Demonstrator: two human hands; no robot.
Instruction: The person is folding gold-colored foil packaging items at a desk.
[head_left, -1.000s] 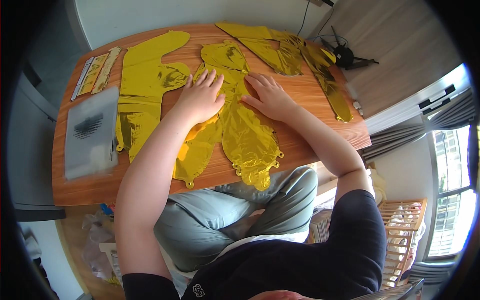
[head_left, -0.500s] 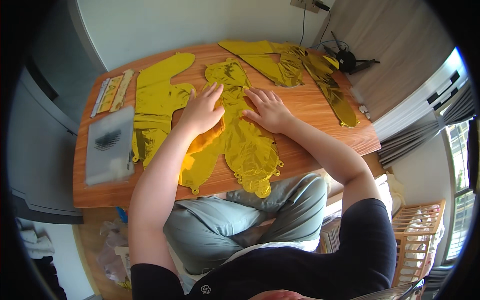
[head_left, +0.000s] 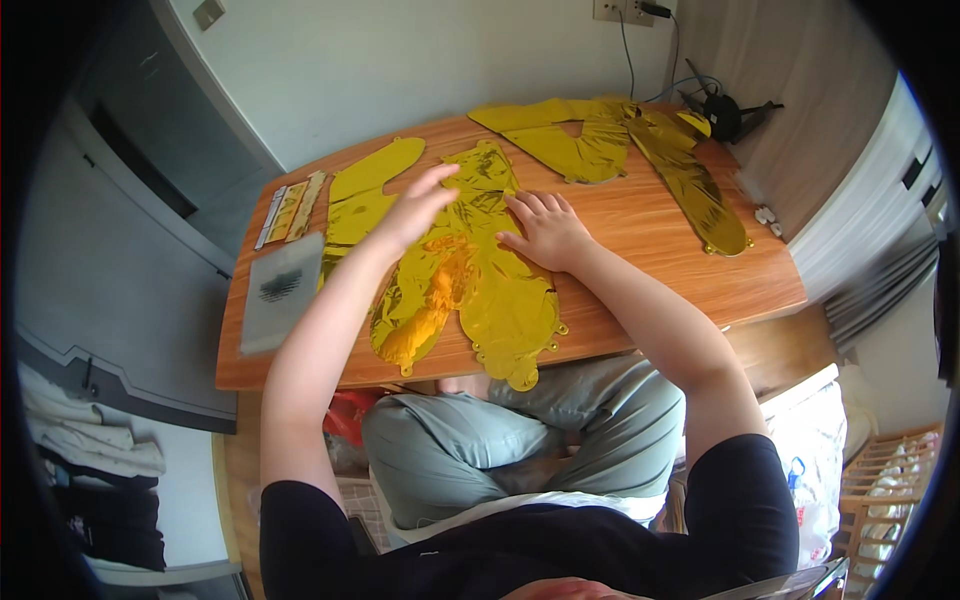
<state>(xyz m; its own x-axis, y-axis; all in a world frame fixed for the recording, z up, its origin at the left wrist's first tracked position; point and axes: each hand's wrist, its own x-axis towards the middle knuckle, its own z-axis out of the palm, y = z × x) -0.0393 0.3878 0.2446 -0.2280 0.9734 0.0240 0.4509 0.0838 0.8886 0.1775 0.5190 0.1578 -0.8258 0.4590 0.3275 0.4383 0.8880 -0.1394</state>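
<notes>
Seated person at a wooden table (head_left: 640,235), centre of frame, working flat gold foil balloons

Step in hand, as judged: flattening or smoothing the middle foil balloon (head_left: 500,290), which lies from upper centre down to the table's near edge, its scalloped lower end overhanging the edge slightly

Right hand (head_left: 545,228): palm down, fingers spread, pressing flat on the balloon's upper right part. Nothing grasped, hand unclenched

Left hand (head_left: 415,205): raised just above the balloon's upper left part, fingers extended and loose, grasping nothing. Blurred, so contact with the foil cannot be told

Next move, as a judgement: the left palm would need to come down flat and sweep along the foil while the right pins it, with light pressure so the thin film does not crease or slip off the edge

Look of the balloon: shiny yellow-gold film, crinkled, deflated, with an orange glare patch at lower left and small tabs along the bottom rim

Around it:
- 1 more gold piece (head_left: 365,195) lies to the left, partly under the forearm
- 1 heap of gold pieces (head_left: 620,145) at upper right of the table
- 1 grey flat packet (head_left: 280,290) at left edge
- 1 striped strip packet (head_left: 290,208) above it
- black cabled device (head_left: 725,112) at far upper right corner
</notes>
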